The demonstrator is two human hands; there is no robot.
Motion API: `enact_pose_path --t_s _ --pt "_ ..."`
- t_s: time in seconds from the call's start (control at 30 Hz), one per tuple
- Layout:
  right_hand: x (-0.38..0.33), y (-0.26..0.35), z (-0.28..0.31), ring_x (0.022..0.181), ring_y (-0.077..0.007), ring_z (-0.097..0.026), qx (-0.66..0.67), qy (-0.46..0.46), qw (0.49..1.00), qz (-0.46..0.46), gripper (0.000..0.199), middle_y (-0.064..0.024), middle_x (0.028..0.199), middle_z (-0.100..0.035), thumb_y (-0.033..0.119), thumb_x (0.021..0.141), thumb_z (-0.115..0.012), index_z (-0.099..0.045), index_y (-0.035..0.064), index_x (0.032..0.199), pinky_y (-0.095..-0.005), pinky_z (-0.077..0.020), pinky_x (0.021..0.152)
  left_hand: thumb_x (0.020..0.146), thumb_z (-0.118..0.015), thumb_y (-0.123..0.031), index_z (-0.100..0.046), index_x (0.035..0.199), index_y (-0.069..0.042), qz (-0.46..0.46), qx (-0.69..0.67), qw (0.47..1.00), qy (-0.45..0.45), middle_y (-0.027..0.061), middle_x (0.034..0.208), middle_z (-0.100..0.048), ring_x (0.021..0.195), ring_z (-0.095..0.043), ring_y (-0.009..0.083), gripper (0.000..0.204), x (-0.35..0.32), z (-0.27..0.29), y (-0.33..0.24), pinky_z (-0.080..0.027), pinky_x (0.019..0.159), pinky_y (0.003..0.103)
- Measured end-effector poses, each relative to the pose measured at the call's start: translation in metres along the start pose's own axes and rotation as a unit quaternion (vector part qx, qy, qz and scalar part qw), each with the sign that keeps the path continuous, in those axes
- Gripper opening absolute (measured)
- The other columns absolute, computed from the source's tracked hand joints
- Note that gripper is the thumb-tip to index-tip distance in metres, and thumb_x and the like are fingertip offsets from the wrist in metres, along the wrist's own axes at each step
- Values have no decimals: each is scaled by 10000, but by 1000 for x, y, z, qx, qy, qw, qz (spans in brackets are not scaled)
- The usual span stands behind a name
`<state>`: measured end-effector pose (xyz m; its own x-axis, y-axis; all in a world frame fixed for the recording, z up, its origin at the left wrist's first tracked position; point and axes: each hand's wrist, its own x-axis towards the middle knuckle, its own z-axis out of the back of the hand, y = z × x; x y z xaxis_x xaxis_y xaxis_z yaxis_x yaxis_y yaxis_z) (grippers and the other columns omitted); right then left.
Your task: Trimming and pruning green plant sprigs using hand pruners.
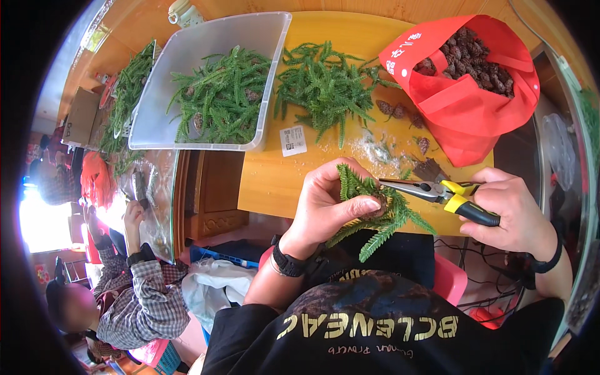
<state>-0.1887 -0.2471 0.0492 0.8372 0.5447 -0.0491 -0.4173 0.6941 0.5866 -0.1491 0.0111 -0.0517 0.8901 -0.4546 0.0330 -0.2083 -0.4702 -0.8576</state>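
Between its thumb and fingers my left hand (331, 200) pinches a green artificial conifer sprig (390, 231), with a small brown piece, perhaps a pine cone, partly hidden at its middle. My right hand (515, 215) is wrapped round the yellow-and-black handles of needle-nose pliers (437, 191). The pliers' jaws point left and reach the upper part of the sprig by my left fingertips; whether they grip anything is too small to tell. Beyond my hands, a pile of green sprigs (325, 87) and several loose pine cones (423, 145) lie on the yellow table (275, 181).
A translucent plastic bin (206, 147) of finished-looking sprigs with cones stands at the table's left. A red bag (459, 125) full of pine cones (472, 62) is at the right. White crumbs and a label (293, 140) lie between. At left, a co-worker (147, 300) sits by a glass-topped table.
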Motion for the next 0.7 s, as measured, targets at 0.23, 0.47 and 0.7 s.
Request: enact_pose_path --t_s 0.23,0.47,0.7 --pt "0 -3 -2 729 -324 -549 1 -2 1000 13 310 -114 632 -524 192 636 -737 -477 29 592 -378 -440 595 762 -700 -43 -560 915 -15 -25 -42 998 34 30 831 -617 755 -586 88 210 -1 4 6 -487 688 234" --pt "-1 2 -8 599 -332 -519 -22 -50 998 44 274 -114 549 -472 130 590 -715 -462 29 564 -380 -425 540 718 -754 -197 -553 856 0 -6 -18 1000 18 90 800 -588 723 -565 161 313 0 2 6 -452 644 275" --pt "-3 6 -6 556 -332 -494 -2 -28 1000 7 231 -106 550 -473 134 598 -708 -504 26 593 -380 -408 514 766 -702 -73 -558 870 -2 -59 -7 997 43 42 769 -603 697 -591 105 191 0 3 8 -482 634 233"
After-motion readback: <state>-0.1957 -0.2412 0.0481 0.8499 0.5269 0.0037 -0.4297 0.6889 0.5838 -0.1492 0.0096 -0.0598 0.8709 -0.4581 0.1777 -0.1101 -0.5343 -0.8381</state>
